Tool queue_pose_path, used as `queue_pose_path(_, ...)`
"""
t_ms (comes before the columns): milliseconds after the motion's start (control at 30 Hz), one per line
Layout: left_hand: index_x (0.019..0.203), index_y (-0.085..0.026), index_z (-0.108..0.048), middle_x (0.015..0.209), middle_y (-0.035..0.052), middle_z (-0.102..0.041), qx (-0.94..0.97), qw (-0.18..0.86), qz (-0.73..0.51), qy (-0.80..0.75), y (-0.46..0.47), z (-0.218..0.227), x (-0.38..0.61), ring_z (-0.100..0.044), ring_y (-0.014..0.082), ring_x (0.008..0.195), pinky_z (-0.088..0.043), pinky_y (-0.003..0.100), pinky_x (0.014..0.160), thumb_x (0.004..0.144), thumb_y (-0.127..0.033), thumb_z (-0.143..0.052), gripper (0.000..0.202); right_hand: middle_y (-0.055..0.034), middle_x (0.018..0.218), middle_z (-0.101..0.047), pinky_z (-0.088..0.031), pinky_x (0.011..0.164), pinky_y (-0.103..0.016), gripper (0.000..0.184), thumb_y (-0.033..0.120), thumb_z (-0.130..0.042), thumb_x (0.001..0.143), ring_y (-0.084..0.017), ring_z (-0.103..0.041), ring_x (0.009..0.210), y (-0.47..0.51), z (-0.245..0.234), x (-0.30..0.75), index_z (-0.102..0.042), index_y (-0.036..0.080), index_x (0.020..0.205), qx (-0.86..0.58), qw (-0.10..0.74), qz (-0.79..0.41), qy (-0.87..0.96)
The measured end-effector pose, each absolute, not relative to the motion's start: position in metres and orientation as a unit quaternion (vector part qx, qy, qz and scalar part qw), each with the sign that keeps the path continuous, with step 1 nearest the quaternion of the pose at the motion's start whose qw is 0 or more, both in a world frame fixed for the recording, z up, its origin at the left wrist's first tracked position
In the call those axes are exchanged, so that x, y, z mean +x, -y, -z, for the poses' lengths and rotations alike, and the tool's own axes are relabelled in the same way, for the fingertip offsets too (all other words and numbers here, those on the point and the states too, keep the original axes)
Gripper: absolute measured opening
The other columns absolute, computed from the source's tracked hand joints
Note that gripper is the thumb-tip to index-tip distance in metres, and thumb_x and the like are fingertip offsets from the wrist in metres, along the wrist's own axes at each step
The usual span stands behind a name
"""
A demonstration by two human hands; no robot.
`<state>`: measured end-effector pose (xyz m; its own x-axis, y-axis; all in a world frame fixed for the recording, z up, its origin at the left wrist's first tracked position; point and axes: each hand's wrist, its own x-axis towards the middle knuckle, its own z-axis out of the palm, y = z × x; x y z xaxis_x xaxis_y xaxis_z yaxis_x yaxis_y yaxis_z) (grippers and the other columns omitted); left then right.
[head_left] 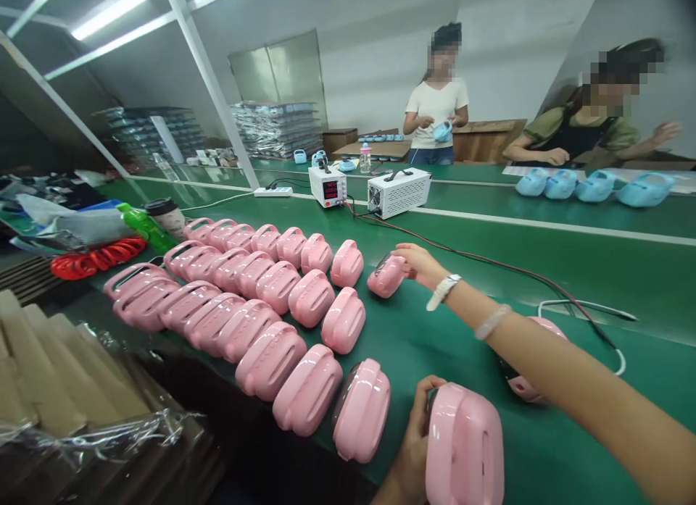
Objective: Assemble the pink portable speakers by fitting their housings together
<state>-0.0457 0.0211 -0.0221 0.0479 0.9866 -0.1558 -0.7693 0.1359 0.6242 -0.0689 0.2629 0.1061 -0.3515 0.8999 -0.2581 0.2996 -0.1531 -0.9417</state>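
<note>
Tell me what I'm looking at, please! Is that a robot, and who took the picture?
There's no robot here, just a person working with bare hands. There is one picture, taken by a camera worn on that person's head, looking forward and down. That's why the arms reach in from the bottom and the right.

The left hand holds a big-looking pink case, close to the camera. The right hand holds another pink case farther away. More pink cases stand in rows on the green table, near two white boxes with wires. Across it are two other people and some blue cases.
</note>
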Motion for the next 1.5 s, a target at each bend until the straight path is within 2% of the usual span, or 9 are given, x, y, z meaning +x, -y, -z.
queue_pose_path(167,0.100,-0.030,-0.066,0.087,0.0012,-0.055,0.180,0.682,-0.652,-0.280,-0.020,0.012,-0.043,-0.044,0.0135,0.071,-0.034,0.025,0.062,0.046,-0.042,-0.094,0.062,0.0082,0.053,-0.048,-0.026,0.038,-0.017,0.026,0.023,-0.073,0.079,-0.005,-0.032,0.039,-0.254,-0.124,0.019,-0.062,0.018,0.102,-0.507,0.257,-0.572,0.591)
queue_pose_path(300,0.100,-0.024,-0.060,0.088,0.0013,-0.057,0.172,0.689,-0.648,-0.275,-0.021,0.006,-0.043,-0.045,0.0127,0.073,-0.036,0.023,0.065,0.041,-0.043,-0.096,0.071,0.0025,0.059,-0.058,-0.032,0.040,-0.018,0.028,0.026,-0.080,0.062,-0.009,-0.048,0.046,-0.242,-0.121,0.072,-0.065,0.020,0.085,-0.534,0.206,-0.564,0.595)
queue_pose_path(500,0.104,-0.024,-0.057,0.088,-0.0009,-0.056,0.186,0.688,-0.646,-0.272,-0.020,0.009,-0.044,-0.044,0.0098,0.068,-0.035,0.023,0.066,0.041,-0.042,-0.096,0.076,-0.0013,0.053,-0.055,-0.035,0.038,-0.027,0.021,0.039,-0.077,0.065,-0.014,-0.046,0.039,-0.252,-0.111,0.099,-0.071,0.025,0.080,-0.506,0.038,-0.461,0.728)
queue_pose_path(667,0.108,-0.022,-0.055,0.098,0.0022,-0.056,0.211,0.670,-0.648,-0.294,-0.018,0.007,-0.043,-0.050,0.0168,0.084,-0.039,0.028,0.078,0.045,-0.045,-0.093,0.077,-0.0140,0.109,-0.067,-0.049,0.062,-0.037,0.035,0.035,-0.075,0.076,-0.025,-0.065,0.072,-0.239,-0.148,0.048,-0.075,0.025,0.109,-0.446,0.087,-0.102,0.885)
queue_pose_path(867,0.114,-0.023,-0.056,0.107,0.0041,-0.057,0.253,0.642,-0.649,-0.321,-0.015,0.010,-0.043,-0.053,0.0227,0.098,-0.039,0.031,0.088,0.046,-0.046,-0.092,0.080,-0.0112,0.132,-0.063,-0.046,0.093,-0.029,0.053,0.019,-0.069,0.085,-0.022,-0.061,0.113,-0.185,-0.133,-0.080,-0.056,0.014,0.136,-0.089,0.085,-0.225,0.966)
queue_pose_path(967,0.115,-0.025,-0.057,0.109,0.0039,-0.057,0.281,0.633,-0.645,-0.323,-0.009,0.013,-0.042,-0.053,0.0209,0.096,-0.040,0.030,0.086,0.048,-0.046,-0.093,0.079,-0.0103,0.115,-0.068,-0.046,0.084,-0.026,0.030,0.033,-0.060,0.095,-0.019,-0.063,0.097,-0.177,-0.116,-0.107,-0.069,0.011,0.114,-0.092,0.065,-0.211,0.971)
queue_pose_path(1067,0.115,-0.026,-0.057,0.109,0.0027,-0.056,0.299,0.626,-0.646,-0.319,-0.004,0.014,-0.041,-0.053,0.0187,0.093,-0.041,0.028,0.083,0.047,-0.046,-0.094,0.081,-0.0085,0.096,-0.069,-0.044,0.074,-0.025,0.034,0.035,-0.050,0.100,-0.017,-0.062,0.082,-0.184,-0.111,-0.099,-0.072,0.012,0.086,-0.130,0.056,-0.194,0.971)
queue_pose_path(1233,0.115,-0.022,-0.054,0.109,0.0069,-0.058,0.275,0.619,-0.667,-0.309,-0.004,0.012,-0.039,-0.056,0.0226,0.092,-0.044,0.033,0.084,0.054,-0.048,-0.090,0.076,-0.0083,0.093,-0.067,-0.040,0.066,-0.025,0.022,0.022,-0.056,0.089,-0.017,-0.060,0.077,-0.216,-0.117,-0.047,-0.068,0.015,0.073,-0.230,0.038,-0.151,0.961)
queue_pose_path(1500,0.117,-0.022,-0.056,0.110,0.0043,-0.061,0.226,0.621,-0.694,-0.286,-0.005,0.017,-0.033,-0.057,0.0232,0.102,-0.043,0.034,0.095,0.060,-0.041,-0.086,0.067,-0.0053,0.075,-0.060,-0.040,0.058,-0.028,0.034,0.021,-0.050,0.082,-0.013,-0.054,0.060,-0.264,-0.098,0.027,-0.054,0.017,0.049,-0.372,0.063,-0.124,0.918)
